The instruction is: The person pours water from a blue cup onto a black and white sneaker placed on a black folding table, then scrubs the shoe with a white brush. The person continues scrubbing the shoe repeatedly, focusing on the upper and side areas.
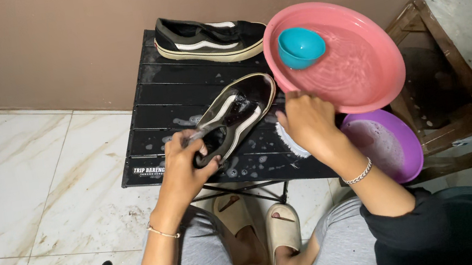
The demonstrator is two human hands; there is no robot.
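Two dark sneakers with white side stripes are seen on the black slatted bench [182, 91]. One sneaker [236, 114] lies near the middle of the bench, toe pointing toward one o'clock, and its heel is gripped by the left hand [185, 163], fingers curled round the collar. The other sneaker [208, 39] rests untouched at the twelve o'clock edge, against the wall. The right hand [307, 120] is closed round a white brush [293, 143], whose bristles show just below the palm at the bench's three o'clock side, beside the rim of the pink basin [383, 52].

For the scrubbing to be done well, the shoe should be kept pinned at the heel so that it does not slide on the wet, soapy slats, and the brush should be wetted before short strokes are made along the stripe and sole edge. Pressure is best kept moderate, so that foam is not flung off the bench.

A small teal bowl [301, 48] floats in the water of the pink basin. A purple basin [410, 140] with sudsy water sits lower, at four o'clock.

One label is visible: a narrow white-lettered strip [149, 170] on the bench's front edge at eight o'clock, rectangular, white on black.
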